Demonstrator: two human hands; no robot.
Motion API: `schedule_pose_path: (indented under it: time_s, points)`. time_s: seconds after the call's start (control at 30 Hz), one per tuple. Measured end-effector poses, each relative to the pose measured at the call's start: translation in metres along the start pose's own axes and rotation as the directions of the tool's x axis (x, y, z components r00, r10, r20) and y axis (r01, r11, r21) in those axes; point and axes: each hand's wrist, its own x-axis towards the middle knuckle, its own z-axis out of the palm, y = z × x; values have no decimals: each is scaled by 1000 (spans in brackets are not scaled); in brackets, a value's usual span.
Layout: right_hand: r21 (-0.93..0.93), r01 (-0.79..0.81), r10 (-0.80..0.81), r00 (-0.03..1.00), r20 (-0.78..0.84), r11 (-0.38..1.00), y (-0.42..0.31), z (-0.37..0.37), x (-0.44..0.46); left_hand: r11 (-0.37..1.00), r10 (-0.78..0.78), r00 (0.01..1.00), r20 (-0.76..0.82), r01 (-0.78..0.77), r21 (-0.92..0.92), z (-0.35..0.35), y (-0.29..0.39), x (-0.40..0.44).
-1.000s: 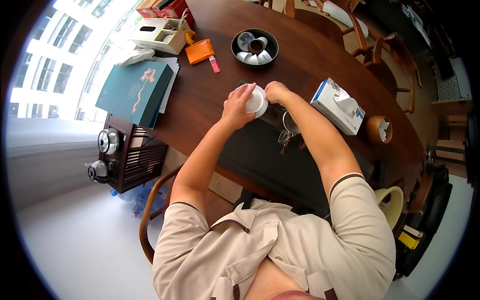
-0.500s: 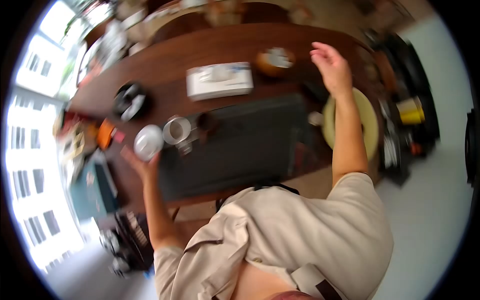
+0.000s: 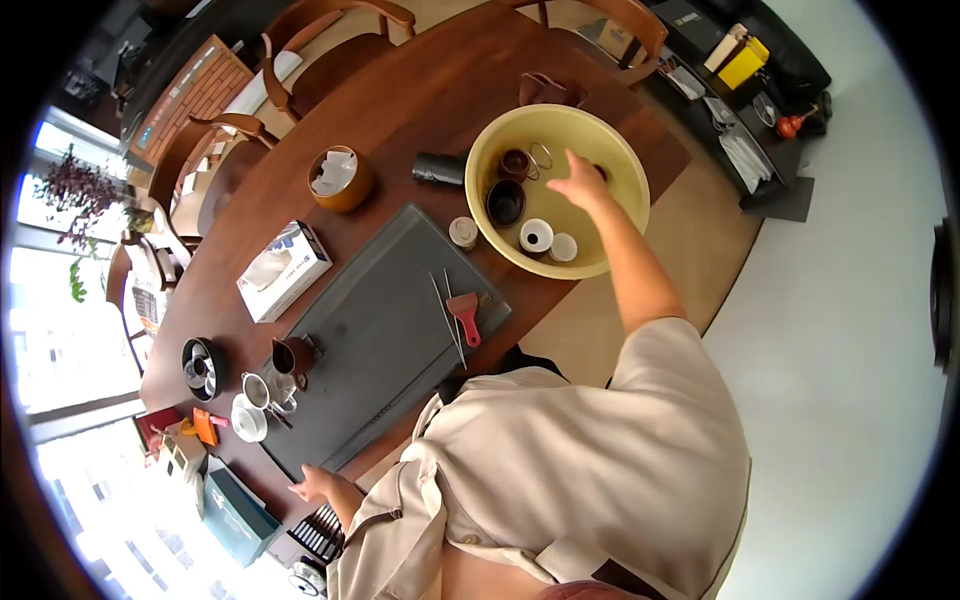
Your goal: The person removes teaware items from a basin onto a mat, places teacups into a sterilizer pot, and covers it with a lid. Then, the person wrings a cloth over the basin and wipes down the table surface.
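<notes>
My right hand (image 3: 580, 182) reaches over the large yellow basin (image 3: 630, 165), fingers apart and holding nothing. Inside the basin lie a black bowl (image 3: 505, 202), a small dark red cup (image 3: 515, 164), a white cup with a dark inside (image 3: 536, 235), a pale cup (image 3: 563, 247) and a wire ring. My left hand (image 3: 318, 485) is at the table's near edge, empty, fingers spread. Beyond it stand a white lidded bowl (image 3: 249, 421), a round strainer (image 3: 256, 391), a glass vessel (image 3: 283, 399) and a brown pitcher (image 3: 292, 356).
On the black tray (image 3: 375, 300) lie a red-handled scraper (image 3: 466, 318) and thin metal tongs. Around it are a tissue box (image 3: 285, 272), a wooden bowl (image 3: 341, 180), a black cylinder (image 3: 438, 168), a small jar (image 3: 463, 233), a dark bowl of cups (image 3: 203, 369) and a green box (image 3: 236, 515).
The view has swung toward the yellow basin. My left hand has let go of the white lidded bowl and drawn back. My right hand has moved from beside that bowl to over the basin.
</notes>
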Motion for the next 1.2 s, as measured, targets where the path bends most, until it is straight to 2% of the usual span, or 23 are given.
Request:
schedule_pose_path:
  time_s: [0.03,0.07,0.13,0.2,0.3,0.33,0.4,0.43,0.47,0.5,0.53,0.6,0.67,0.73,0.83,0.93,0.97,1.0,1.07,1.1,1.13,1.17,1.2]
  points:
    - [23,-2,2,999,-37,1000,-11,10,4,985,173,984,-29,-173,15,-2,12,0]
    - [43,5,-3,998,-66,999,-20,16,7,987,161,986,-46,-160,24,-9,17,-4]
    - [37,11,-8,998,-69,999,-19,30,18,943,283,959,-2,-278,-180,-39,53,-23]
    - [24,-3,5,996,-88,1000,1,44,36,940,296,955,5,-290,-179,-50,58,-32]
    - [300,29,50,967,-251,953,22,48,45,936,289,957,39,-273,-221,-69,42,-38]
    - [295,34,43,967,-251,955,17,37,33,933,269,960,74,-241,-267,-73,32,-41]
    - [547,130,115,913,-391,827,-8,10,-1,938,272,961,54,-252,-239,-66,-3,-38]
    - [543,135,108,914,-392,829,-27,-5,-22,939,284,958,34,-271,-211,-56,-17,-38]
    - [420,336,-128,884,-450,843,-53,-18,-46,941,277,960,35,-263,-211,-46,-22,-44]
    - [307,532,-368,810,-456,789,-86,-23,-72,954,266,964,5,-262,-146,-49,-33,-47]
    - [286,594,-484,792,-372,752,-117,-27,-97,963,256,966,-24,-257,-79,-49,-38,-50]
    - [97,854,-780,508,-366,510,-163,-10,-119,896,406,904,-136,-423,-133,-21,-52,-53]
    - [-24,926,-919,370,-135,376,-208,31,-151,924,345,933,-104,-357,-138,-25,-56,-54]
    - [10,976,-975,219,-47,219,-229,102,-160,954,119,988,101,-85,-289,-40,-35,-62]
    - [-56,994,-994,98,54,95,-256,170,-179,943,100,986,135,-51,-329,-56,-40,-71]
    - [-150,988,-999,37,32,32,-273,194,-185,967,137,979,152,-98,-237,-71,-64,-79]
    - [-145,989,-1000,20,-18,22,-276,201,-183,941,114,981,154,-57,-334,-76,-72,-82]
    - [-133,991,-1000,11,-13,13,-277,205,-187,945,103,983,149,-50,-323,-85,-86,-87]
    - [-151,983,-992,116,55,106,-269,203,-180,953,240,965,106,-214,-214,-83,-106,-94]
    - [-28,995,-995,98,2,98,-273,202,-183,963,172,979,110,-144,-226,-81,-138,-87]
    - [-11,994,-994,105,-19,105,-270,194,-184,967,117,983,141,-80,-244,-71,-162,-80]
    - [30,991,-991,131,-33,130,-267,182,-183,990,88,986,141,-72,-121,-76,-155,-83]
    - [42,975,-976,217,-26,216,-263,158,-183,998,67,989,134,-68,5,-80,-151,-83]
